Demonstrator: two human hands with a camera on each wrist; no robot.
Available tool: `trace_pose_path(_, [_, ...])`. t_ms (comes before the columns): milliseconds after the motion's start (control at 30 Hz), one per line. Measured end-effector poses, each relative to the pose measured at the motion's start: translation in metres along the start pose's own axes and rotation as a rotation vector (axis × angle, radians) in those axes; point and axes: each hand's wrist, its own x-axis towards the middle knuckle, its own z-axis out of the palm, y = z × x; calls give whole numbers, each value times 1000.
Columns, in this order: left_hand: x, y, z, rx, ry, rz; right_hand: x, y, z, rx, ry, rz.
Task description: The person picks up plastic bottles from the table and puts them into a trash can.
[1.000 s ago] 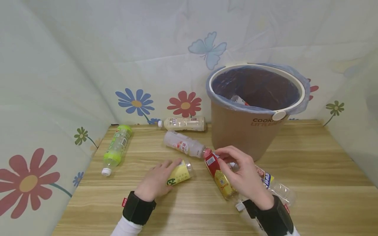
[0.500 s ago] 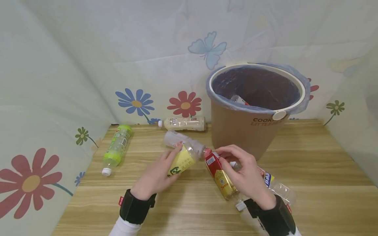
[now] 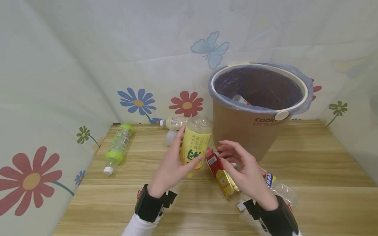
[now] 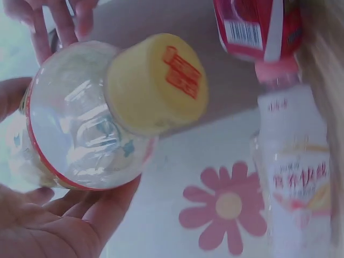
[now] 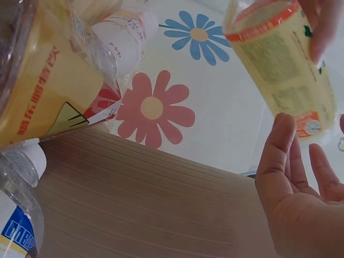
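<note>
My left hand (image 3: 168, 167) grips a plastic bottle (image 3: 195, 146) with a yellow label and holds it bottom up over the table. In the left wrist view its yellow cap (image 4: 158, 83) points toward the camera. My right hand (image 3: 243, 173) hovers with loosely bent fingers and nothing between them, over a red and gold bottle (image 3: 222, 178) lying on its side. The right wrist view shows these fingertips (image 5: 285, 123) near the yellow bottle's label. A white bottle (image 3: 170, 137) with a pink cap lies behind, mostly hidden by the held one in the head view.
A brown bin (image 3: 239, 131) with a blue liner stands at the back right, a bottle inside. Clear bottles (image 3: 284, 193) lie under and beside my right hand. A green-labelled bottle (image 3: 118, 146) lies at left, a cream one (image 3: 174, 123) against the back curtain.
My left hand has lifted the yellow-labelled bottle off the table, moved it right and tilted it bottom up. My right hand has barely moved.
</note>
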Motion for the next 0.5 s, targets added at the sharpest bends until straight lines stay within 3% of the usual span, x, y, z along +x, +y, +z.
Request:
trace_pose_path(67, [-1,2,4,-107,-8,-13,0,-1,0,-2,-10,-10])
trace_pose_path(200, [-3,6,11,-215,-3,-53,0,-1,1,-6,-55,-28])
trace_pose_path(333, [-4,17,16,-282,-7,-90,0,-1,3,3,-116,-20])
trace_pose_path(500, [-5,26,19,-320,-48,-75,0,-2,2,18,-144,-3])
